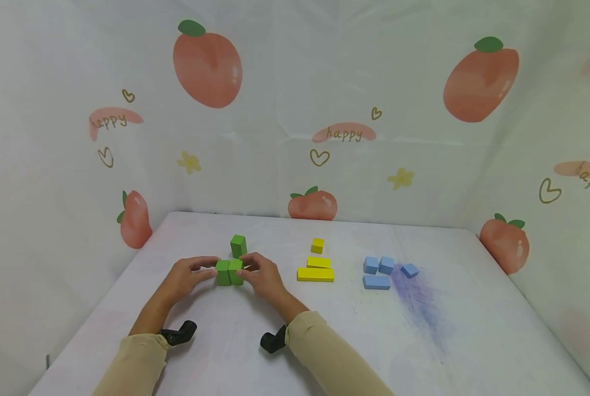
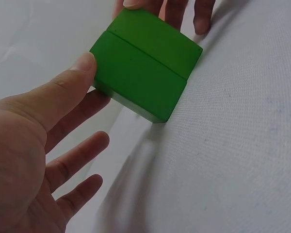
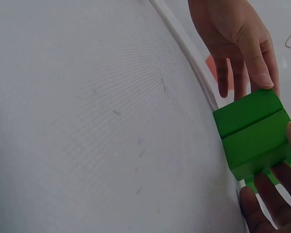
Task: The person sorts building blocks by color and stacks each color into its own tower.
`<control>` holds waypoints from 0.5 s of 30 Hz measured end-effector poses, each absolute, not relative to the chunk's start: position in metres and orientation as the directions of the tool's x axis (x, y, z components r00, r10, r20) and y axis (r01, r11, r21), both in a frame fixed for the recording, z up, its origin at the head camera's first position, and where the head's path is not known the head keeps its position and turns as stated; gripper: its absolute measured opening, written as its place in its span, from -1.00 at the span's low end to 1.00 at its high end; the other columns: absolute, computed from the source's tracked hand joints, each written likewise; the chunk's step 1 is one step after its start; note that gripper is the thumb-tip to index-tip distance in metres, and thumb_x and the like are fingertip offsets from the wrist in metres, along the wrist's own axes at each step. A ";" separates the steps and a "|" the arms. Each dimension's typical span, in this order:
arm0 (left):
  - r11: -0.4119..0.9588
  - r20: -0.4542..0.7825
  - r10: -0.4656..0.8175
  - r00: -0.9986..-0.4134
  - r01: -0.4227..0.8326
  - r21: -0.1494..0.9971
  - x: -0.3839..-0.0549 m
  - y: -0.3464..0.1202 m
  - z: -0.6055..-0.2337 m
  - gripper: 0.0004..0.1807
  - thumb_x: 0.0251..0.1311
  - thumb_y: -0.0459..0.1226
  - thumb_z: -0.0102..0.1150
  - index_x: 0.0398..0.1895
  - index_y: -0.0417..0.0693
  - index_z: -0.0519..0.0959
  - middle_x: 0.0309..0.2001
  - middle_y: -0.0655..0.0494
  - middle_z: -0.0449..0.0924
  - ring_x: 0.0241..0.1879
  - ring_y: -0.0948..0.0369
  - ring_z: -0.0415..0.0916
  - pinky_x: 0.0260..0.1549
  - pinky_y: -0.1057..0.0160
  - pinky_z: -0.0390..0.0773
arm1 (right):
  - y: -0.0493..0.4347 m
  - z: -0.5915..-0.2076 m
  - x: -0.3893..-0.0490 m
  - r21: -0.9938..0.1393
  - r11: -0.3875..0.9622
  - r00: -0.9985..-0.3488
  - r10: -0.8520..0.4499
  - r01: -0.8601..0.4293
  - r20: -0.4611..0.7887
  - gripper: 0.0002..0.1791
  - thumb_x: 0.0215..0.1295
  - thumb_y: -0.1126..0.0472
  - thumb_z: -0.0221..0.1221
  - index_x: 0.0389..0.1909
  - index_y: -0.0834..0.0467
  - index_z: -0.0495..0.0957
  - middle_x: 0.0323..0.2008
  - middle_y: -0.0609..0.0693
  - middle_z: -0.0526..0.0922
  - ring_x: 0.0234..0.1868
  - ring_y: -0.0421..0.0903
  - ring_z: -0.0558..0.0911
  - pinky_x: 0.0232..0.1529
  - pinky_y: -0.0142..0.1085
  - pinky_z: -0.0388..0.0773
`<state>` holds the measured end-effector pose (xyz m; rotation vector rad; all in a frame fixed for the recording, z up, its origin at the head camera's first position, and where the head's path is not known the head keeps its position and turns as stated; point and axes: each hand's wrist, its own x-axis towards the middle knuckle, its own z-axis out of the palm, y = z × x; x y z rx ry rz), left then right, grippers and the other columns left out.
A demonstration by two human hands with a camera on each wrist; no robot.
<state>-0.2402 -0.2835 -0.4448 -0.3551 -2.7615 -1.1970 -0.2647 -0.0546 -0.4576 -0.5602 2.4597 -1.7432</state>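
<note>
Two green blocks stand upright side by side on the table, their faces touching: a left green block and a right green block. My left hand pinches the left one near its top with thumb and index finger, its other fingers spread away in the left wrist view. From the opposite side, my right hand grips the right block between thumb and fingers, as the right wrist view shows. Just behind the pair is a third green block, upright and untouched by the hands.
Right of the hands lie a yellow cube, a shorter yellow block and a long yellow bar. Farther right are several blue blocks beside a purple-blue stain on the white table. A printed curtain hangs behind.
</note>
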 end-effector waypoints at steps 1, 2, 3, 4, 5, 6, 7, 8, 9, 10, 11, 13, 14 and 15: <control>0.661 0.192 0.170 -0.966 0.257 0.705 -0.240 -0.283 -0.445 -0.55 0.22 -0.16 0.30 0.14 -0.16 0.58 0.09 -0.11 0.59 0.20 -0.14 0.40 0.15 -0.21 0.35 | -0.055 -0.458 -0.265 -0.925 0.287 -0.930 -0.336 -0.250 0.148 -0.67 0.27 0.20 0.29 0.05 0.05 0.57 -0.13 -0.14 0.65 -0.11 -0.21 0.59 -0.17 -0.38 0.57; 0.659 0.190 0.170 -0.967 0.254 0.708 -0.240 -0.283 -0.444 -0.55 0.22 -0.17 0.30 0.14 -0.16 0.58 0.09 -0.11 0.59 0.20 -0.14 0.40 0.15 -0.21 0.34 | -0.055 -0.458 -0.265 -0.925 0.286 -0.930 -0.336 -0.251 0.148 -0.67 0.27 0.20 0.29 0.05 0.05 0.57 -0.13 -0.14 0.65 -0.11 -0.21 0.60 -0.17 -0.38 0.57; 0.659 0.185 0.169 -0.968 0.251 0.709 -0.240 -0.283 -0.444 -0.55 0.22 -0.16 0.30 0.15 -0.16 0.58 0.10 -0.11 0.59 0.20 -0.14 0.39 0.15 -0.21 0.34 | -0.055 -0.458 -0.265 -0.925 0.285 -0.930 -0.337 -0.251 0.149 -0.67 0.27 0.20 0.29 0.05 0.05 0.57 -0.13 -0.13 0.66 -0.11 -0.20 0.60 -0.17 -0.38 0.57; 0.659 0.182 0.168 -0.969 0.248 0.710 -0.240 -0.283 -0.444 -0.54 0.23 -0.16 0.30 0.15 -0.16 0.58 0.10 -0.11 0.59 0.21 -0.15 0.39 0.15 -0.22 0.34 | -0.055 -0.458 -0.265 -0.925 0.285 -0.930 -0.337 -0.253 0.150 -0.67 0.27 0.21 0.29 0.05 0.06 0.57 -0.14 -0.13 0.66 -0.12 -0.20 0.60 -0.17 -0.37 0.57; 0.661 0.179 0.168 -0.969 0.245 0.710 -0.240 -0.283 -0.444 -0.54 0.23 -0.15 0.30 0.15 -0.16 0.58 0.10 -0.11 0.58 0.21 -0.15 0.39 0.15 -0.23 0.34 | -0.054 -0.458 -0.265 -0.924 0.286 -0.930 -0.336 -0.254 0.151 -0.67 0.27 0.20 0.29 0.05 0.06 0.57 -0.14 -0.13 0.66 -0.12 -0.21 0.60 -0.17 -0.37 0.57; 0.660 0.176 0.167 -0.970 0.243 0.711 -0.240 -0.283 -0.444 -0.54 0.23 -0.15 0.29 0.15 -0.15 0.58 0.10 -0.11 0.58 0.21 -0.15 0.38 0.15 -0.23 0.33 | -0.054 -0.458 -0.265 -0.924 0.286 -0.929 -0.336 -0.255 0.152 -0.68 0.27 0.21 0.29 0.05 0.06 0.57 -0.14 -0.13 0.66 -0.12 -0.21 0.60 -0.17 -0.37 0.57; 0.660 0.175 0.165 -0.971 0.241 0.712 -0.239 -0.283 -0.444 -0.54 0.23 -0.15 0.30 0.15 -0.15 0.58 0.11 -0.11 0.58 0.21 -0.15 0.38 0.15 -0.23 0.33 | -0.054 -0.458 -0.265 -0.924 0.285 -0.929 -0.338 -0.256 0.153 -0.68 0.27 0.21 0.29 0.05 0.06 0.57 -0.14 -0.13 0.66 -0.12 -0.20 0.60 -0.17 -0.37 0.57; 0.659 0.175 0.164 -0.971 0.239 0.713 -0.239 -0.283 -0.443 -0.54 0.22 -0.14 0.30 0.15 -0.15 0.58 0.11 -0.11 0.58 0.21 -0.16 0.38 0.15 -0.23 0.33 | -0.054 -0.458 -0.265 -0.923 0.284 -0.928 -0.339 -0.258 0.155 -0.67 0.27 0.21 0.29 0.05 0.06 0.57 -0.14 -0.13 0.66 -0.12 -0.20 0.60 -0.16 -0.37 0.57; 0.660 0.175 0.163 -0.971 0.239 0.712 -0.239 -0.283 -0.443 -0.54 0.23 -0.14 0.30 0.15 -0.15 0.58 0.11 -0.11 0.58 0.21 -0.16 0.38 0.15 -0.24 0.33 | -0.054 -0.458 -0.265 -0.923 0.285 -0.928 -0.339 -0.260 0.157 -0.67 0.27 0.21 0.29 0.05 0.06 0.57 -0.13 -0.13 0.66 -0.11 -0.20 0.60 -0.16 -0.37 0.57; 0.661 0.175 0.163 -0.971 0.239 0.711 -0.239 -0.283 -0.443 -0.54 0.23 -0.14 0.29 0.15 -0.14 0.58 0.11 -0.11 0.58 0.21 -0.16 0.38 0.15 -0.24 0.33 | -0.054 -0.458 -0.265 -0.922 0.285 -0.927 -0.339 -0.262 0.158 -0.67 0.27 0.20 0.29 0.05 0.06 0.57 -0.13 -0.13 0.66 -0.11 -0.20 0.60 -0.15 -0.37 0.57; 0.662 0.174 0.163 -0.971 0.238 0.710 -0.239 -0.283 -0.443 -0.54 0.23 -0.13 0.29 0.15 -0.14 0.58 0.11 -0.11 0.58 0.21 -0.17 0.38 0.15 -0.24 0.33 | -0.054 -0.458 -0.265 -0.922 0.285 -0.927 -0.339 -0.262 0.159 -0.67 0.27 0.20 0.29 0.05 0.06 0.57 -0.13 -0.12 0.66 -0.10 -0.20 0.60 -0.15 -0.37 0.57; 0.665 0.169 0.159 -0.973 0.232 0.710 -0.239 -0.283 -0.442 -0.53 0.23 -0.13 0.29 0.16 -0.14 0.58 0.12 -0.12 0.57 0.22 -0.18 0.37 0.15 -0.25 0.32 | -0.055 -0.458 -0.265 -0.921 0.286 -0.927 -0.339 -0.264 0.161 -0.67 0.27 0.20 0.29 0.06 0.06 0.57 -0.12 -0.13 0.66 -0.10 -0.19 0.59 -0.15 -0.37 0.57; 0.668 0.166 0.157 -0.974 0.228 0.709 -0.239 -0.283 -0.442 -0.53 0.23 -0.12 0.29 0.16 -0.13 0.58 0.12 -0.12 0.57 0.22 -0.18 0.36 0.15 -0.26 0.32 | -0.055 -0.458 -0.265 -0.921 0.287 -0.927 -0.338 -0.265 0.161 -0.67 0.28 0.20 0.29 0.06 0.06 0.57 -0.12 -0.13 0.66 -0.09 -0.19 0.59 -0.15 -0.37 0.57; 0.669 0.163 0.154 -0.975 0.224 0.709 -0.239 -0.283 -0.442 -0.53 0.23 -0.12 0.29 0.16 -0.13 0.58 0.13 -0.12 0.57 0.22 -0.19 0.36 0.15 -0.27 0.31 | -0.055 -0.458 -0.265 -0.920 0.289 -0.927 -0.338 -0.265 0.161 -0.67 0.28 0.19 0.29 0.06 0.05 0.57 -0.12 -0.13 0.66 -0.09 -0.19 0.59 -0.15 -0.37 0.56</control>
